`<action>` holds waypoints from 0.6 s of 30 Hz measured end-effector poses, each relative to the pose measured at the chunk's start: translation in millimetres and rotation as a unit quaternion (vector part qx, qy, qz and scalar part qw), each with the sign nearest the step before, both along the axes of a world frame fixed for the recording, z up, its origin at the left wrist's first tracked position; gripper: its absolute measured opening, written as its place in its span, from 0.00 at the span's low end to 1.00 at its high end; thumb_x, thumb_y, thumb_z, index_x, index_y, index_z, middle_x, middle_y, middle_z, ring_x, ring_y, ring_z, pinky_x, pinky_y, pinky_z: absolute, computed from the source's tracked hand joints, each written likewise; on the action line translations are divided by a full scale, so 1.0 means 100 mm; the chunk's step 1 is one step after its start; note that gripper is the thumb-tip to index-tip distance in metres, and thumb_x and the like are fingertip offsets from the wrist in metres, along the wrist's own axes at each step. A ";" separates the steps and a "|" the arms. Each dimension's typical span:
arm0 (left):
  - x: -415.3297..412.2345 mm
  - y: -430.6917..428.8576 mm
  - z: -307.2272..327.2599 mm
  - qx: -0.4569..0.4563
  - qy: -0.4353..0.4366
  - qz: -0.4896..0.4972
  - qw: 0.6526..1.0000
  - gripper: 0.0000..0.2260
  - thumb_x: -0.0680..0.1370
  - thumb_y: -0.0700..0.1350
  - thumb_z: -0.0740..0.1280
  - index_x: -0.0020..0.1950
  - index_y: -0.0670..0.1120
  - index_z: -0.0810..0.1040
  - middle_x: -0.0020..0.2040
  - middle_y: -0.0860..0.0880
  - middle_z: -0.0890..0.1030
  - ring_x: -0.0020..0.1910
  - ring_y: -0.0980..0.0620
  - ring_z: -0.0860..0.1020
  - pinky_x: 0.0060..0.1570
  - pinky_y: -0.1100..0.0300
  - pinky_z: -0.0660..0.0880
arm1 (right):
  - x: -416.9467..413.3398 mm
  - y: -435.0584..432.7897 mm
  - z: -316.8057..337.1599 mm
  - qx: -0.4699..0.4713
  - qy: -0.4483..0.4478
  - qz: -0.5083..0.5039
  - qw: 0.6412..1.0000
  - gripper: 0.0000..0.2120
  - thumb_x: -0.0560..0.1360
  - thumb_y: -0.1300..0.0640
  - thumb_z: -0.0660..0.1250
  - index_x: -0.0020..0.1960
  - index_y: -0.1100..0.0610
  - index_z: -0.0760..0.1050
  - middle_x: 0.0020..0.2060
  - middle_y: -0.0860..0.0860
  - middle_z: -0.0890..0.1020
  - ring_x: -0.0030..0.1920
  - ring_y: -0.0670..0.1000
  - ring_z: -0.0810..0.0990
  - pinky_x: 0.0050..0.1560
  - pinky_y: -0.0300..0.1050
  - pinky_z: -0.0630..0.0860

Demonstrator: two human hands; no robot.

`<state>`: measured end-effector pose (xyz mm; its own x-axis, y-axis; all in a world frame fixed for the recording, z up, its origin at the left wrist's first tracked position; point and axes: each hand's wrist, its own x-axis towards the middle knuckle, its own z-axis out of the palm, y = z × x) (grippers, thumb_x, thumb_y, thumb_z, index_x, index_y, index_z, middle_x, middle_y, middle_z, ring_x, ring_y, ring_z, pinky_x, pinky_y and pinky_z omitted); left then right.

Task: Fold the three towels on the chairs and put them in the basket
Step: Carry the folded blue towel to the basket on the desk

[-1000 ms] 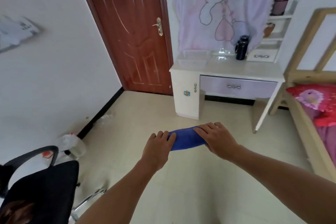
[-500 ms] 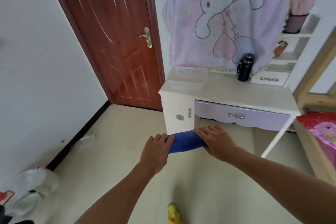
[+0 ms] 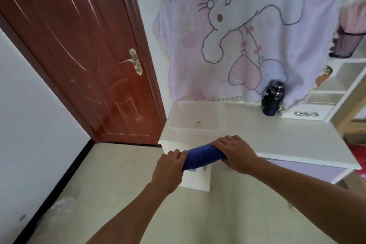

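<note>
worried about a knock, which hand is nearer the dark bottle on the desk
Right. The right hand grips the blue towel below-left of the bottle; the left hand grips its other end, farther left.

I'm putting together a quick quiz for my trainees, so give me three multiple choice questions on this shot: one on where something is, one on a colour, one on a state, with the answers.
1. Where does the basket stand?
A. On the floor by the door
B. On the desk, near its left end
C. On the bed

2. What colour is the folded towel?
A. Blue
B. Pink
C. White

3. How is the towel held?
A. By one hand alone
B. By the left hand and the right hand, one at each end
C. By nobody; it lies in the basket

Answers:
1 B: the basket sits on the white desk top, below the hanging blanket.
2 A: the cloth between the hands is deep blue.
3 B: the fingers of both hands curl over its ends.
</note>
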<state>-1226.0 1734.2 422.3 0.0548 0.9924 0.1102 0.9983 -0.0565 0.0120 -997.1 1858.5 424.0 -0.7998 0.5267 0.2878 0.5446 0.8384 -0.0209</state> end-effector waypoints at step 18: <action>-0.70 2.82 -0.69 -0.146 -0.228 0.201 0.941 0.16 0.74 0.47 0.67 0.60 0.49 0.69 0.53 0.51 0.76 0.46 0.49 0.78 0.48 0.54 0.77 | -1.31 3.44 -0.40 -0.332 -0.092 0.010 0.939 0.17 0.70 0.55 0.69 0.58 0.45 0.74 0.51 0.43 0.81 0.50 0.48 0.77 0.51 0.46 0.75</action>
